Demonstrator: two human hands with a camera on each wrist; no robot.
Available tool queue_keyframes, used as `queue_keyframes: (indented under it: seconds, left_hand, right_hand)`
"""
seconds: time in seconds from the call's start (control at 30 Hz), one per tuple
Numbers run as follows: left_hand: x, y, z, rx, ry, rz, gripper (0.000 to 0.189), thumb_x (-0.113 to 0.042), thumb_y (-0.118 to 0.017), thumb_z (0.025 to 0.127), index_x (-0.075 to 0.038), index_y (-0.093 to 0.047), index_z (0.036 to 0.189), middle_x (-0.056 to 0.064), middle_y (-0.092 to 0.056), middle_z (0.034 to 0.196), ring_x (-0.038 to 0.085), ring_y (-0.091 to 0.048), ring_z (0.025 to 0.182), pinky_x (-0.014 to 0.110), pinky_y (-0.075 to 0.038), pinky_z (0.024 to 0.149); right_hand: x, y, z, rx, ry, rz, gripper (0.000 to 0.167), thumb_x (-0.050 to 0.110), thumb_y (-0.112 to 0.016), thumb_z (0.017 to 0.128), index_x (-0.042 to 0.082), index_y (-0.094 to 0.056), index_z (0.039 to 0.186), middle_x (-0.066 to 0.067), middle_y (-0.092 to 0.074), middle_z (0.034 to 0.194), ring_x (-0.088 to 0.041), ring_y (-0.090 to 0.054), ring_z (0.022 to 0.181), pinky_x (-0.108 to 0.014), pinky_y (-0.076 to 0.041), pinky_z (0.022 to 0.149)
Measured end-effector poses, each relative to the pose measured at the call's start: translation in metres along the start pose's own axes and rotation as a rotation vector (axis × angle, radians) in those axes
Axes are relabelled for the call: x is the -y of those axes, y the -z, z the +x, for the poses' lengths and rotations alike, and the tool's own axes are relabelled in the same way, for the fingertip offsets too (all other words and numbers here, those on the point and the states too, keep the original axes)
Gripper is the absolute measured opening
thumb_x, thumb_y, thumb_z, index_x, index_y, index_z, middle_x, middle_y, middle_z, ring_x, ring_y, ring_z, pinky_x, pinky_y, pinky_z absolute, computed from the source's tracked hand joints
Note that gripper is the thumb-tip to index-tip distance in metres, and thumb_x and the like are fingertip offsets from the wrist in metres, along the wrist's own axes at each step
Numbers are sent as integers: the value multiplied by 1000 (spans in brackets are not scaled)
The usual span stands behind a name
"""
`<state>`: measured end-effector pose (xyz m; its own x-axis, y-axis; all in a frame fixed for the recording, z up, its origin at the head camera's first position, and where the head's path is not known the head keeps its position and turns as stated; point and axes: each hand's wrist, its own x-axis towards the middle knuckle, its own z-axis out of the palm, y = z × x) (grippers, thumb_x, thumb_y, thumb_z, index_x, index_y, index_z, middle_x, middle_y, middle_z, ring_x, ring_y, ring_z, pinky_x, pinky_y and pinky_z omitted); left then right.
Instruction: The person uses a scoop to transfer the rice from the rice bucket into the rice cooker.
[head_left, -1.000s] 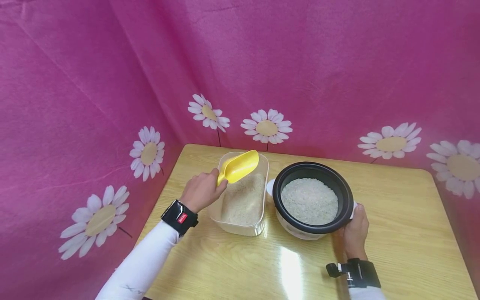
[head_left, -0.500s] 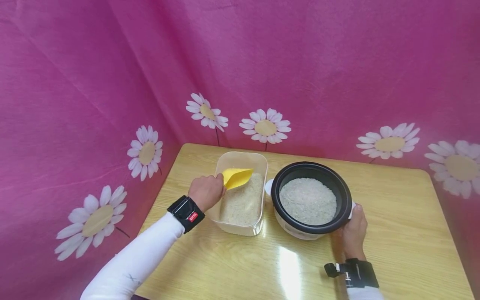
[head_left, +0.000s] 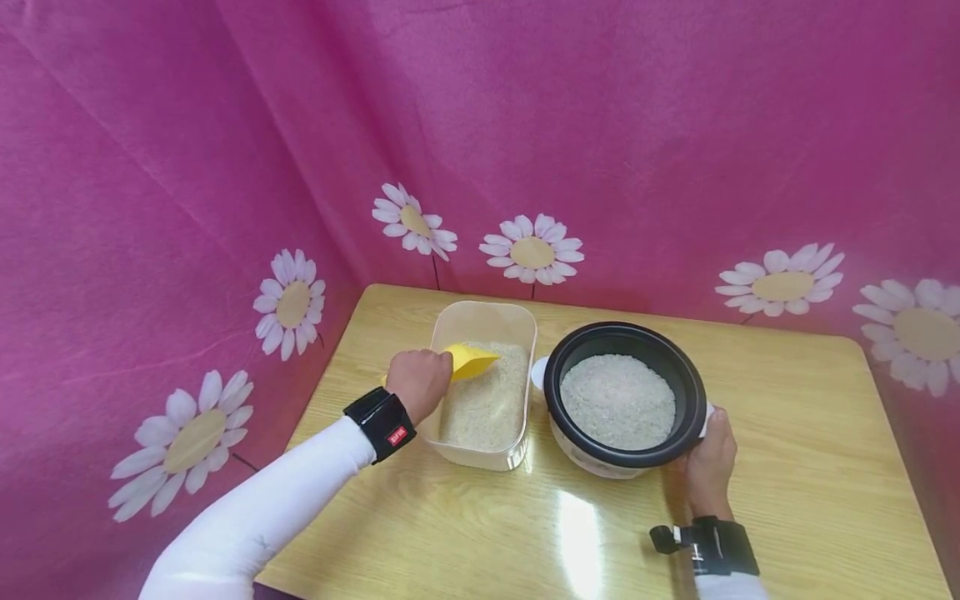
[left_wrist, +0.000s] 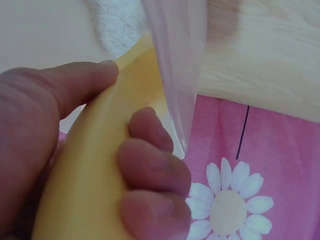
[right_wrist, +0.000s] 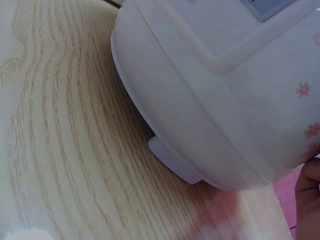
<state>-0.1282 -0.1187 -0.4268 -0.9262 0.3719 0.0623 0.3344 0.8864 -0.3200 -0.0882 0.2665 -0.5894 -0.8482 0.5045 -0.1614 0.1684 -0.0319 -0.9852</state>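
Note:
My left hand grips the handle of a yellow scoop, whose blade dips toward the pale grains, like rice, inside a clear plastic container. In the left wrist view, thumb and fingers wrap around the scoop, close by the container wall. Right of the container stands a white rice cooker without a lid, its dark inner pot partly filled with white rice. My right hand holds the cooker's right side handle; some fingers are hidden beneath it.
Everything stands on a light wooden table. A pink curtain with daisies hangs along its back and left side. The cooker's body sits low on the table in the right wrist view.
The scoop has come down from above the container into it, its blade turning over and tipping toward the grains. My right hand and the cooker have stayed put.

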Motion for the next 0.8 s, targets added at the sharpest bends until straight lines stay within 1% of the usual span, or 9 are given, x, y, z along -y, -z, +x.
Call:
queue_keyframes:
  seconds: [0.1,0.2,0.27,0.33,0.43,0.5,0.57,0.63,0.8]
  left_hand:
    - [-3,-5,7,-73,-4,53,14,-12,-75,89,-10,-67,77,5,-66,62,19,-66,55,35,-55,48]
    - [-6,-9,15,-148,-5,106,16,-11,-74,89,-12,-68,74,3,-66,61,17,-66,55,32,-53,47]
    - [-8,-11,19,-165,4,149,17,-12,-73,89,-14,-69,72,2,-66,61,16,-66,55,31,-52,47]
    - [-11,-13,23,-134,16,202,17,-12,-71,90,-15,-69,73,2,-67,62,16,-66,57,31,-52,48]
    - [-14,-15,25,-26,18,285,16,-13,-67,93,-15,-72,78,2,-69,68,17,-67,61,31,-54,52]
    - [-17,-17,27,17,20,317,16,-12,-66,94,-14,-73,79,3,-70,70,18,-68,63,32,-54,53]
    - [-18,-19,28,40,15,341,17,-11,-65,95,-13,-74,80,4,-71,72,18,-68,64,32,-55,54]
    - [-19,-21,29,42,16,352,17,-10,-66,94,-12,-74,79,4,-71,72,18,-68,64,31,-55,54]
    - [-23,-22,31,107,-20,358,19,-7,-68,93,-12,-74,76,1,-70,72,16,-67,64,30,-56,55]
  right_hand:
    - [1,0,-1,1,6,-15,48,52,-24,109,29,-66,111,16,-62,93,-6,-54,90,-14,-38,83]
    - [1,0,-2,2,2,7,48,53,-26,109,27,-67,112,15,-63,94,-6,-54,90,-15,-39,83]
    - [1,0,-2,1,0,17,47,52,-27,109,27,-67,110,14,-63,92,-6,-54,87,-15,-40,81]
    - [0,0,-2,7,-2,28,45,51,-28,109,28,-67,109,15,-63,91,-5,-55,85,-14,-41,80]
    - [-1,-1,-2,1,21,-7,42,48,-26,110,32,-65,105,17,-62,87,-3,-54,81,-13,-42,77]
    - [-2,-1,-2,2,37,5,40,46,-27,110,32,-64,104,18,-62,87,-2,-55,81,-12,-43,76]
    - [-2,-1,-2,-2,56,14,41,45,-27,111,31,-64,103,17,-62,86,-2,-55,79,-12,-44,75]
    - [-3,-1,-2,4,68,30,41,45,-27,111,30,-65,105,16,-64,89,-2,-56,80,-12,-45,77]
    - [-4,0,-1,-5,41,58,42,47,-30,110,28,-67,104,16,-65,89,-2,-57,82,-12,-45,78]
